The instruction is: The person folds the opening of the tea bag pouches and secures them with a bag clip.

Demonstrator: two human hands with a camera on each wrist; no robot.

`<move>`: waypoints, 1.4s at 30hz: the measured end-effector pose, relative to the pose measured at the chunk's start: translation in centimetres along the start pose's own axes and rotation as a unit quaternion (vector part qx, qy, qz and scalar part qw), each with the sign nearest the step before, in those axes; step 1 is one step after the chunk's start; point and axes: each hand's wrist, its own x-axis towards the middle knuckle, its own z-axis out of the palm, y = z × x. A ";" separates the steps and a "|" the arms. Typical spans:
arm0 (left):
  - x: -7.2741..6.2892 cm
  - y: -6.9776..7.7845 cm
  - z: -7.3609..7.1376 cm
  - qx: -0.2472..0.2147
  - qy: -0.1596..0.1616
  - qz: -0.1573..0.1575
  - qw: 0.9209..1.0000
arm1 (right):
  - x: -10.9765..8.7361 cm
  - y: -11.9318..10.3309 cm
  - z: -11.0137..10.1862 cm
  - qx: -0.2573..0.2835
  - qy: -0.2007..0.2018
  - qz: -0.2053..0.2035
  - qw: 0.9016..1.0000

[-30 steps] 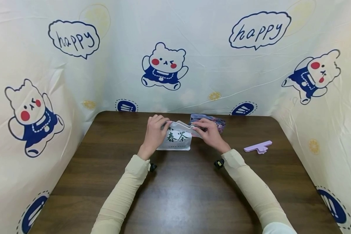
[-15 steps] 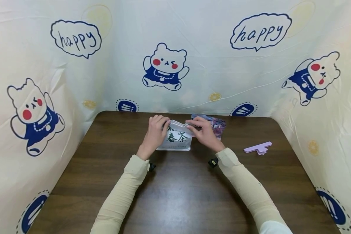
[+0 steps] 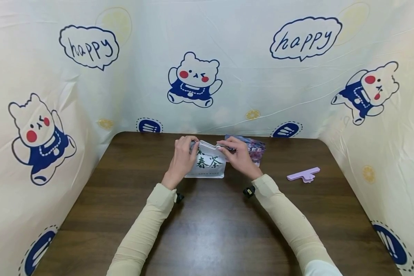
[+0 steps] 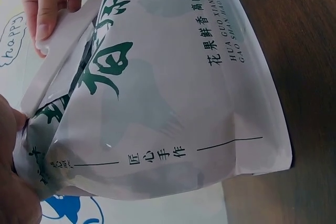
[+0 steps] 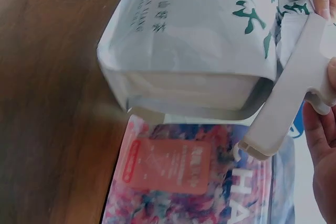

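A white tea bag (image 3: 210, 170) with green characters stands upright on the table, its top folded over. My left hand (image 3: 183, 159) pinches the bag's folded top at the left corner. With thumb and fingers, my right hand (image 3: 239, 155) grips the handle of a whitish bag clip (image 5: 289, 87). The clip lies across the fold in the left wrist view, and one end sticks out past the bag's side in the right wrist view. Whether its jaws are fully closed on the fold, I cannot tell.
Behind my right hand lies a blue and pink printed pouch (image 3: 257, 151), partly covered by that hand. A purple bag clip (image 3: 303, 174) lies to the right on the brown wooden table (image 3: 207, 230). Printed cloth (image 3: 245, 84) hangs around the back and sides.
My right hand has shifted left and inward with the clip, along the bag's top. More of the printed pouch shows now. My left hand stays at the left corner.
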 end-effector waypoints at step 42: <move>0.6 1.0 -1.5 0.061 -0.041 -0.023 0.997 | 0.6 2.6 1.8 -0.010 0.021 -0.008 1.000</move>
